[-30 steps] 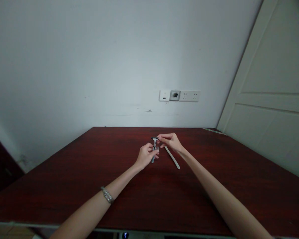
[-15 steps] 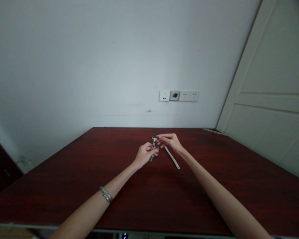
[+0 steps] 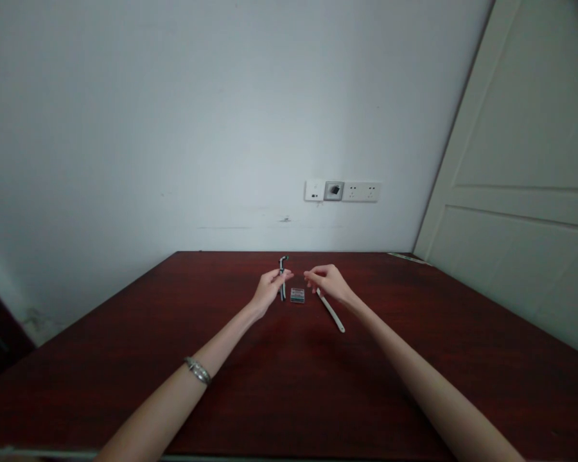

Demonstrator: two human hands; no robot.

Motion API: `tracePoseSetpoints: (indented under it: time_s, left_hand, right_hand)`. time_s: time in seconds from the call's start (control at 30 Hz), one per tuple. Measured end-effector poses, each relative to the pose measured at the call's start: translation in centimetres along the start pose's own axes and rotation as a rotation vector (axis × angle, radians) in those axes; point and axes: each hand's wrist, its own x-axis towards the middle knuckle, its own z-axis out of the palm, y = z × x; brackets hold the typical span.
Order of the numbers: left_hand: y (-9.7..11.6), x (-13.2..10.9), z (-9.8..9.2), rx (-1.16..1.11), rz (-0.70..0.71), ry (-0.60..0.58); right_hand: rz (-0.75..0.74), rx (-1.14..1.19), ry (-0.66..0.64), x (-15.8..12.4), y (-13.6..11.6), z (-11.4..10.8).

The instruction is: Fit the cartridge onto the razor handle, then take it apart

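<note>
My left hand [image 3: 268,290] is closed around the handle of a slim razor [image 3: 282,273], holding it upright with the head at the top, turned side-on. My right hand [image 3: 328,281] hovers a little to the right, apart from the razor, thumb and fingers pinched together; anything between them is too small to make out. Between the hands, on the table, lies a small clear plastic box [image 3: 297,295] with a dark greenish band. A long pale flat strip [image 3: 333,314] with a hole at its near end lies below my right hand, which hides its far end.
The dark red wooden table [image 3: 289,385] reaches back to a white wall with a row of sockets [image 3: 361,191]. A pale panelled door [image 3: 520,212] stands at the right. A thin light strip [image 3: 408,258] lies at the table's back right corner.
My hands have moved apart. The razor has gone left and turned from front-on to side-on. The clear box, partly hidden behind my left fingers before, now shows fully on the table.
</note>
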Motion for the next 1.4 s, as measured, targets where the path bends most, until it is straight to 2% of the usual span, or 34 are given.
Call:
tracePoseSetpoints:
  time_s: [0.13,0.23,0.4,0.57,0.7,0.83,1.0,1.1,1.2,1.3,1.4]
  left_hand:
    - [0.1,0.5,0.4,-0.089,-0.086,-0.044]
    - [0.2,0.6,0.9,-0.159,-0.122,-0.084]
    - [0.6,0.6,1.6,-0.182,-0.158,-0.103]
    - [0.7,0.8,2.0,-0.152,-0.17,-0.119]
    - [0.2,1.2,2.4,-0.026,-0.115,-0.13]
    - [-0.8,1.3,2.0,0.28,0.061,-0.15]
    - [-1.9,1.6,0.2,0.66,0.276,-0.174]
    - [-2.1,2.1,-0.5,0.758,0.285,-0.236]
    - [-2.1,2.5,-0.7,0.808,0.275,-0.28]
    - [-2.2,2.8,-0.7,0.803,0.271,-0.301]
    - [-2.4,2.9,-0.8,0.801,0.269,-0.315]
  right_hand:
    - [-0.043,-0.209,-0.126,-0.9,-0.7,1.1]
    - [-0.12,-0.329,-0.148,-1.4,-1.3,2.0]
    - [-0.243,-0.511,-0.039,-1.4,-2.0,3.0]
    - [-0.259,-0.655,0.066,-1.1,-1.4,3.6]
    - [-0.3,-0.684,0.108,-1.1,-0.9,2.9]
    - [-0.259,-0.724,0.155,-0.8,0.1,-0.4]
    - [-0.068,-0.89,0.151,-1.1,3.7,-7.2]
    - [0.066,-0.98,0.086,-2.2,6.9,-11.3]
    - [0.139,-1.016,0.028,-3.5,9.7,-14.5]
    - [0.185,-1.041,0.021,-4.5,11.6,-16.5]
    - [0.215,-1.036,0.028,-5.0,12.5,-17.5]
